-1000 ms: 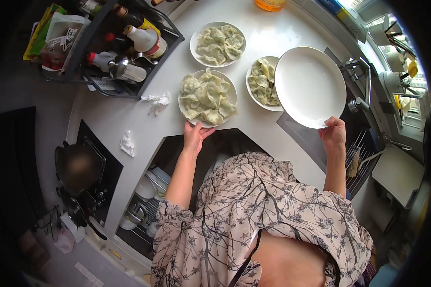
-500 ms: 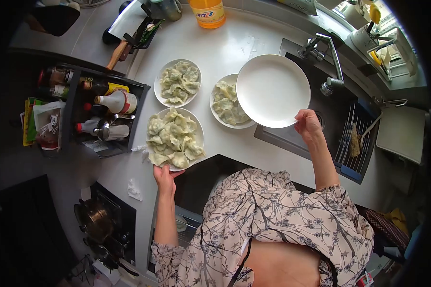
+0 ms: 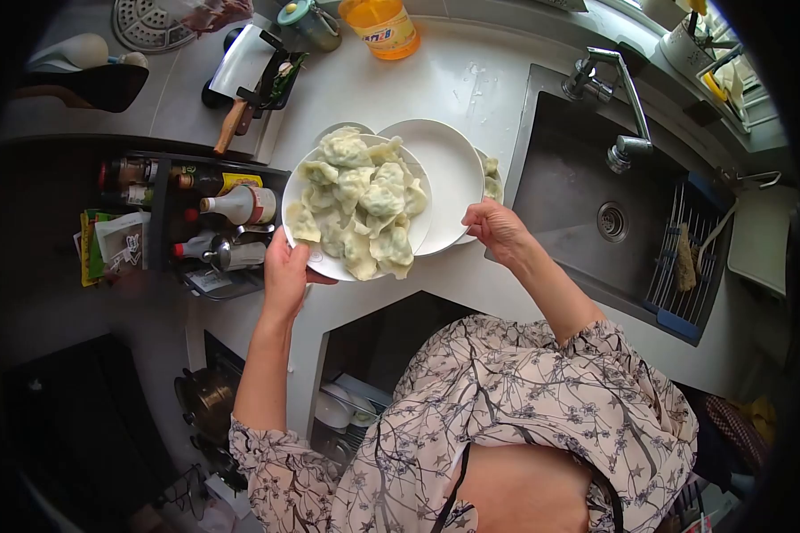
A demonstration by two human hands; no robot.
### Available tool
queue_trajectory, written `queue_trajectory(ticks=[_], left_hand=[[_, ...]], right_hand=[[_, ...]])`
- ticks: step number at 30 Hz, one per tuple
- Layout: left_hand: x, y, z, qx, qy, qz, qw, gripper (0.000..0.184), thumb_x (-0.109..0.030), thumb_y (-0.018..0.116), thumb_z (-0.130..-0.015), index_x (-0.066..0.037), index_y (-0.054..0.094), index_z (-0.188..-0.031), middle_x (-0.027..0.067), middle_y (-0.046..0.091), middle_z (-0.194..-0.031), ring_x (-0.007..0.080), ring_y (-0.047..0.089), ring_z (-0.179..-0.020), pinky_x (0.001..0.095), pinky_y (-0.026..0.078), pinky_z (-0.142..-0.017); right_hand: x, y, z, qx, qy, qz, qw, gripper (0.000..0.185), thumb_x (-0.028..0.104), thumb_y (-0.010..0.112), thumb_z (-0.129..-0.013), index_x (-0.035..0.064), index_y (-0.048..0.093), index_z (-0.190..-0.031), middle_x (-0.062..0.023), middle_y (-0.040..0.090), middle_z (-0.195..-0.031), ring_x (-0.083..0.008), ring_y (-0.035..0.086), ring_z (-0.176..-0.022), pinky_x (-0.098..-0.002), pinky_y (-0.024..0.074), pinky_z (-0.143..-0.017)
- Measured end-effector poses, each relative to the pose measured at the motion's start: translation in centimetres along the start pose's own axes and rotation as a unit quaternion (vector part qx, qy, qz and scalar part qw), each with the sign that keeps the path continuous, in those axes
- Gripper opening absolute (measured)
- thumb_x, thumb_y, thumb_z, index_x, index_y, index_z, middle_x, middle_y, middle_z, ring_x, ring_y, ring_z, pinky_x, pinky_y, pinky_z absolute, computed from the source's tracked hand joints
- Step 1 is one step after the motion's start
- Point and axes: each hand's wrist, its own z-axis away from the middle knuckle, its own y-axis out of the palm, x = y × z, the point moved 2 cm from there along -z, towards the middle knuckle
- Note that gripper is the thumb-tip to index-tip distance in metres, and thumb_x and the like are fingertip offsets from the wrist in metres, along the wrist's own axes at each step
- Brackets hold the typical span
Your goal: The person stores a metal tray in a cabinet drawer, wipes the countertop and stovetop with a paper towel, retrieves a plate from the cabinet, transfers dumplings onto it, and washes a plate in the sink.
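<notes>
My left hand point(image 3: 286, 271) grips the lower left rim of a white plate heaped with dumplings point(image 3: 364, 200), lifted above the counter. In my right hand point(image 3: 500, 229) is an empty white plate point(image 3: 453, 178), pinched at its lower right rim. The loaded plate overlaps the empty one's left side in view; whether they touch I cannot tell. Behind the empty plate, part of another plate of dumplings point(image 3: 492, 180) shows at its right. The rim of a further plate point(image 3: 342, 130) peeks out above the loaded one, its contents mostly hidden.
To the right lies a dark sink point(image 3: 567, 186) with a chrome faucet point(image 3: 618, 107) and a drying rack point(image 3: 676, 258). An open drawer of bottles point(image 3: 240, 206) juts out at left. A cleaver point(image 3: 247, 67) and an orange detergent bottle point(image 3: 380, 31) stand at the back.
My left hand has raised the dumpling plate and brought it rightward and up in view. My right hand has shifted the empty plate leftward, so the two plates now overlap.
</notes>
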Motion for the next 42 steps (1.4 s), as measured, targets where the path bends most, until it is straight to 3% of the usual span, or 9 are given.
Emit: queue_trajectory(ticks=[8,11,19,24,27,30,36,39,42], left_hand=[[-2.3,-0.4,-1.6,-0.003,0.02,-0.091,0.996,0.033,-0.001,0.036,-0.081,0.005,0.043,-0.113,0.0153,0.061,-0.089,0.0216,0.066,-0.068,0.0312,0.058,-0.049],[-4.0,-1.1,-1.2,-0.035,0.065,-0.166,0.983,0.032,0.0,0.037,-0.081,0.006,0.045,-0.111,0.0149,0.061,-0.088,0.0201,0.065,-0.065,0.0301,0.058,-0.048],[-5.8,-1.7,-1.8,-0.065,0.048,-0.2,0.976,0.03,-0.001,0.039,-0.079,0.007,0.05,-0.106,0.0123,0.062,-0.082,0.0169,0.064,-0.063,0.028,0.055,-0.047],[-6.5,-4.1,-2.2,-0.086,0.149,-0.3,0.938,0.027,-0.002,0.042,-0.079,0.006,0.055,-0.101,0.0104,0.063,-0.08,0.0138,0.061,-0.062,0.0273,0.051,-0.055],[-7.2,-4.1,-2.3,-0.107,0.142,-0.364,0.914,0.026,-0.004,0.043,-0.079,0.004,0.055,-0.1,0.0107,0.063,-0.077,0.0137,0.059,-0.064,0.0288,0.049,-0.06],[-8.3,-3.7,-1.8,-0.131,0.09,-0.383,0.91,0.025,-0.005,0.043,-0.079,0.003,0.056,-0.1,0.0128,0.063,-0.077,0.0157,0.06,-0.066,0.0316,0.048,-0.064],[-8.5,-5.2,-1.5,-0.146,0.177,-0.457,0.86,0.024,-0.006,0.043,-0.08,0.003,0.055,-0.099,0.0156,0.063,-0.078,0.0215,0.061,-0.063,0.035,0.049,-0.06],[-9.1,-4.8,-0.9,-0.149,0.136,-0.438,0.876,0.023,-0.006,0.044,-0.082,0.003,0.055,-0.1,0.0057,0.06,-0.074,0.0078,0.055,-0.061,0.0246,0.046,-0.054],[-9.3,-4.9,-0.7,-0.15,0.116,-0.399,0.897,0.023,-0.006,0.044,-0.08,0.004,0.055,-0.098,0.0113,0.061,-0.073,0.0166,0.061,-0.063,0.0328,0.05,-0.058]], right_hand=[[0.2,1.7,0.2,0.014,0.01,0.019,1.0,0.031,-0.004,0.056,-0.063,0.0034,0.051,-0.093,-0.0014,0.057,-0.083,-0.0066,0.055,-0.069,-0.0173,0.0468,-0.064],[0.4,1.9,0.5,0.021,0.003,0.03,0.999,0.029,0.001,0.058,-0.061,0.0073,0.053,-0.089,-0.0019,0.058,-0.083,-0.0098,0.055,-0.08,-0.0226,0.0433,-0.079],[0.0,2.7,-1.0,0.051,0.013,0.018,0.998,0.033,0.001,0.057,-0.061,0.0065,0.054,-0.094,-0.0022,0.058,-0.087,-0.01,0.055,-0.079,-0.0235,0.0433,-0.077],[0.0,3.4,-0.7,0.047,-0.001,0.021,0.999,0.035,0.0,0.057,-0.06,0.0058,0.054,-0.094,-0.0017,0.058,-0.087,-0.0099,0.054,-0.076,-0.0233,0.044,-0.075],[0.1,4.4,-0.7,0.047,0.01,0.004,0.999,0.035,-0.001,0.056,-0.059,0.0057,0.053,-0.092,-0.001,0.056,-0.085,-0.0096,0.053,-0.074,-0.0223,0.0449,-0.073],[0.2,4.6,-0.1,0.043,0.009,-0.008,0.999,0.033,-0.002,0.056,-0.058,0.0063,0.052,-0.09,-0.0004,0.054,-0.082,-0.0092,0.052,-0.073,-0.0212,0.0455,-0.072],[-0.2,4.4,-1.0,0.048,0.011,0.004,0.999,0.033,-0.003,0.055,-0.058,0.0063,0.052,-0.09,-0.0006,0.054,-0.081,-0.0095,0.052,-0.073,-0.021,0.0456,-0.071],[-0.4,4.8,-1.2,0.039,0.011,0.002,0.999,0.033,-0.003,0.055,-0.058,0.0063,0.052,-0.089,-0.0005,0.053,-0.081,-0.0096,0.052,-0.073,-0.0213,0.0452,-0.07],[-0.1,5.1,-0.3,0.041,0.014,0.009,0.999,0.031,-0.003,0.055,-0.058,0.0068,0.052,-0.087,-0.0001,0.053,-0.08,-0.0099,0.051,-0.073,-0.0223,0.0446,-0.07]])
